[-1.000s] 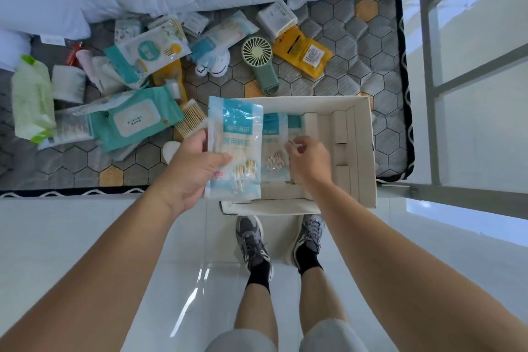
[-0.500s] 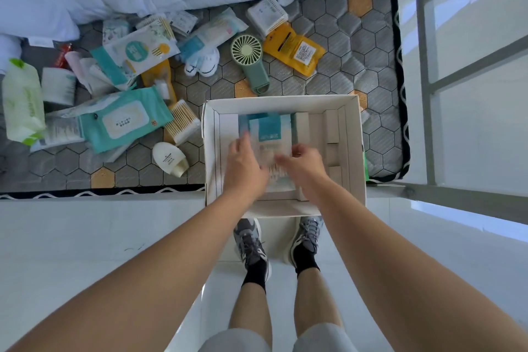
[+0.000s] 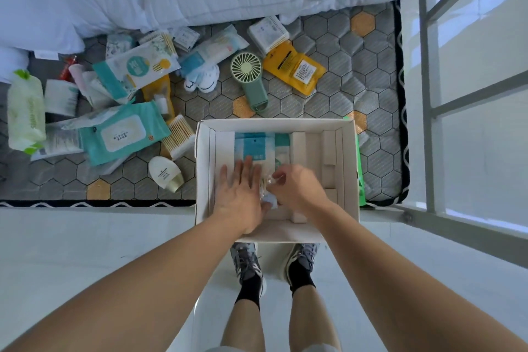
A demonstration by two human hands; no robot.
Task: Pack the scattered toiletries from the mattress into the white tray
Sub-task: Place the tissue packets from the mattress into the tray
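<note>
Pressing the blue packet (image 3: 258, 146) flat in the white tray (image 3: 203, 151), your left hand (image 3: 241, 197) has straight fingers, while your right hand (image 3: 300, 188) pinches its lower end to seat it; other toiletries (image 3: 125, 134) lie on the mattress (image 3: 328, 100).

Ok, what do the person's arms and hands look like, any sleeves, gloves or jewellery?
The left arm and right arm are bare to the frame edge, with no sleeves in view. The left hand and right hand wear no gloves, and no watch, bracelet or ring shows. Below: light shorts, black socks, grey sneakers.
</note>
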